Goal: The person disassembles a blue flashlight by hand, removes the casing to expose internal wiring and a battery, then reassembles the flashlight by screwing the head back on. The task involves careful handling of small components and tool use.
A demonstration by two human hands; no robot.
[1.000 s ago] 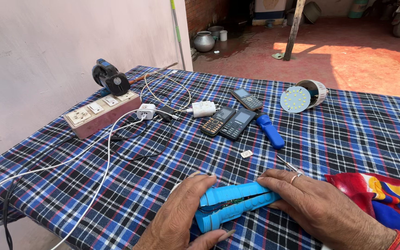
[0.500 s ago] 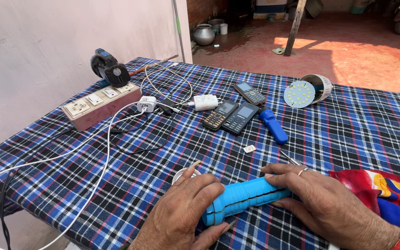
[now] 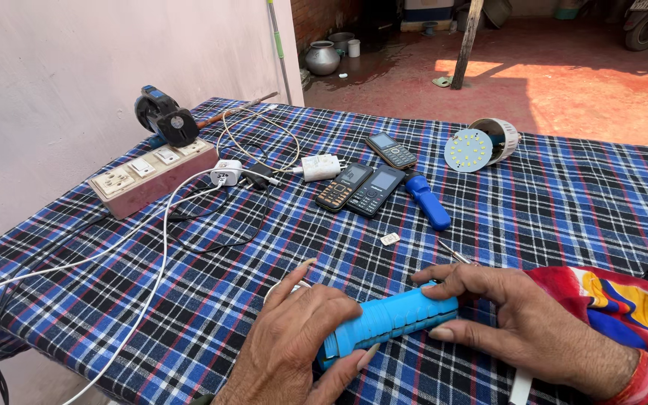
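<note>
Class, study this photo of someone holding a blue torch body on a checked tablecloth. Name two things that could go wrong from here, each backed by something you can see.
1. The blue torch body, gripped between the left hand and right hand, lies near the table's front edge; a slip could send it off.
2. The small white chip and thin metal tool lie loose on the busy checked cloth close to the hands; a sweep might scatter or lose them.

Both hands (image 3: 414, 337) around blue torch (image 3: 389, 321) on checked tablecloth (image 3: 564, 202)

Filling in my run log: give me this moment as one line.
left hand: grips blue torch | right hand: on torch's other end | torch: lying on checked cloth | nearby: three phones, power strip
</note>
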